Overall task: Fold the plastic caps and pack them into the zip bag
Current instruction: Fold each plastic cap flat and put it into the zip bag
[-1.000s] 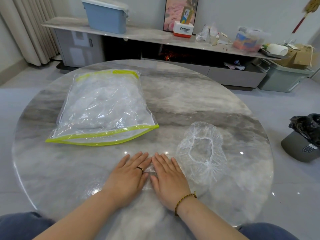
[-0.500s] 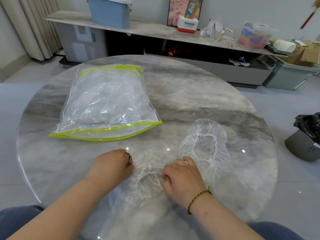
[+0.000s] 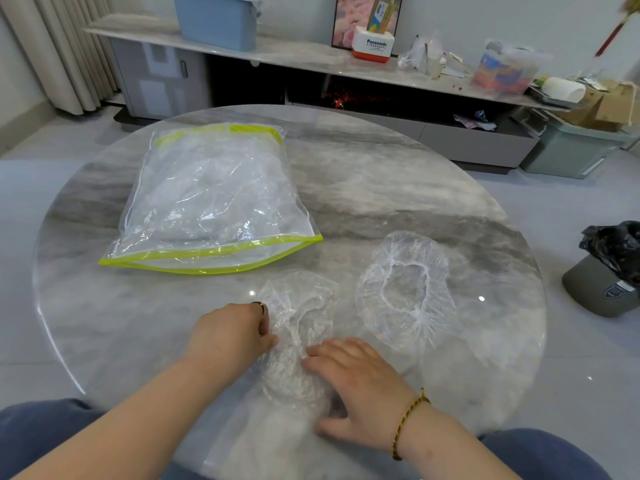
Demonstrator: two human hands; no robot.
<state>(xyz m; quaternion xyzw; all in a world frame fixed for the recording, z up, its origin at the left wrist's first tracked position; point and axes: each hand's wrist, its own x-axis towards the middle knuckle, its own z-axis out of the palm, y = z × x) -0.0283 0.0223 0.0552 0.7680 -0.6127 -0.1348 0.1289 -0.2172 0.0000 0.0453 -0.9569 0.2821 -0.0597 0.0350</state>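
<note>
**While two hands work one cap: counter stock, counted**

Where the two hands meet at the near edge of the round marble counter [image 3: 381, 188], we record one crumpled cap [image 3: 299, 323] lying between them, clear plastic bunched along its elastic.

- Left hand [image 3: 230, 336]: one. Its fingers are curled, and thumb and fingertips pinch the left edge of the crumpled cap. A dark ring [image 3: 262, 305] shows on one finger.
- Right hand [image 3: 360, 393]: one. Its fingers are fairly straight and laid flat on the lower right part of the same cap, pressing it to the counter and gripping nothing. A braided bracelet [image 3: 408, 420] sits on the wrist.
- Loose caps: two. The crumpled cap is entered above. The second cap [image 3: 391, 327] lies just right of it and beyond the right hand, touched by neither hand. It is spread out round, with its elastic opening facing up.
- Zip bag [image 3: 211, 202]: one. It lies flat on the far left of the counter, well apart from both hands and both loose caps. We note yellow-green trim at its far end and along its near end, where the two trimmed lips stand slightly apart.
- Contents of the zip bag: crumpled clear plastic fills most of it. We cannot tell how many caps it holds, since the layers run together.

Totals: two hands, two loose caps, one zip bag, one counter.
</note>
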